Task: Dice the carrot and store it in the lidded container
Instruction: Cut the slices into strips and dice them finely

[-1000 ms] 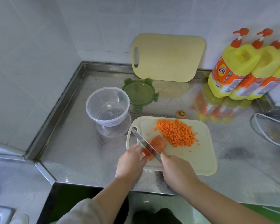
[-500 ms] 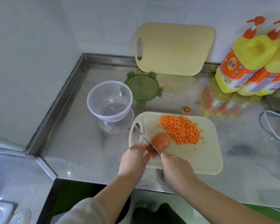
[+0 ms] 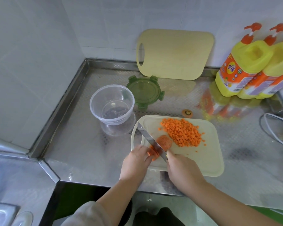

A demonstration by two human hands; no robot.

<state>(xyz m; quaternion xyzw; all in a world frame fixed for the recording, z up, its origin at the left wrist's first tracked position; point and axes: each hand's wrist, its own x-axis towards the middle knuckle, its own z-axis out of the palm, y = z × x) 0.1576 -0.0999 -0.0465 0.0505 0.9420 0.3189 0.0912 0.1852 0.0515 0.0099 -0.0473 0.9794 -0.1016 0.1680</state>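
Note:
A pale cutting board [image 3: 207,159] lies on the steel counter. On it sit a heap of diced carrot [image 3: 182,132] and a stack of carrot slices [image 3: 166,141]. My right hand [image 3: 181,168] grips a knife [image 3: 147,136] whose blade cuts through the slices. My left hand [image 3: 135,162] holds the near end of the slices, fingers curled against the blade. A clear round container [image 3: 112,104] stands left of the board, with its green lid [image 3: 145,91] lying behind it.
A second cutting board [image 3: 175,54] leans on the back wall. Yellow detergent bottles [image 3: 245,64] stand at the back right. A carrot end [image 3: 187,112] lies behind the board. A white cable [image 3: 268,128] loops at the right. A raised steel rim borders the counter's left side.
The view shifted slightly. The knife stays in the carrot slices and the blade has moved a little along the stack. Both hands keep their holds.

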